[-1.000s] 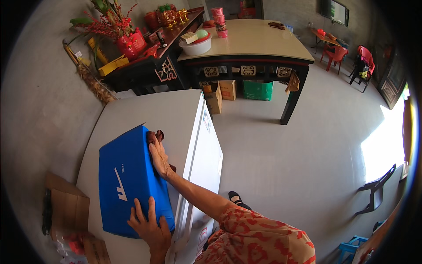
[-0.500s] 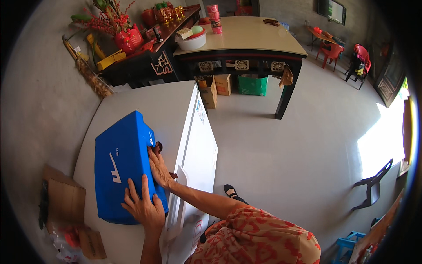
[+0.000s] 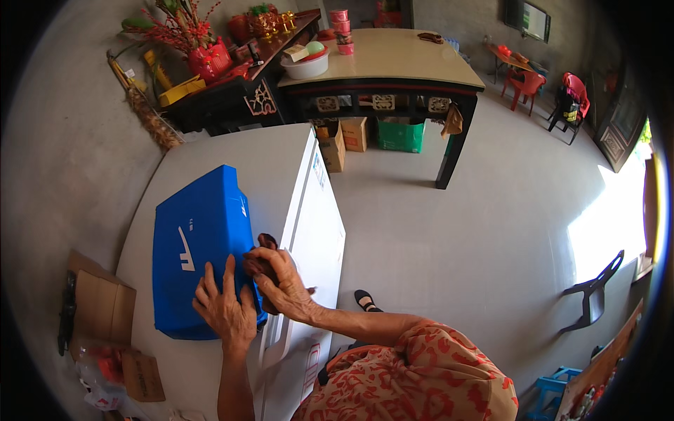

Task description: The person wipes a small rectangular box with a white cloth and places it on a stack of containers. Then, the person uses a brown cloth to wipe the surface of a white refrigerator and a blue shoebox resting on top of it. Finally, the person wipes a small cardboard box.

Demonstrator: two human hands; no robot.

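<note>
A blue shoebox (image 3: 189,224) with a white mark on its lid lies on top of a white chest freezer (image 3: 267,158). My left hand (image 3: 228,309) rests on the near part of the box, its fingers spread flat over the lid. At the box's right side, my right hand (image 3: 286,289) is closed around a crumpled dark brown cloth (image 3: 261,268). Part of the cloth sticks out beyond the fingers, and the rest is hidden under the palm.
Opened cardboard boxes (image 3: 104,305) and a plastic bag stand left of the freezer. Beyond it are a large dark-legged table (image 3: 400,59), a white basin (image 3: 307,67) and a red vase (image 3: 210,62). A dark chair (image 3: 595,298) stands at the right.
My right hand has drawn back toward me and right from the box's side, its fingers now curled around the cloth. The left hand stays on the lid. The box sits slightly differently in view.
</note>
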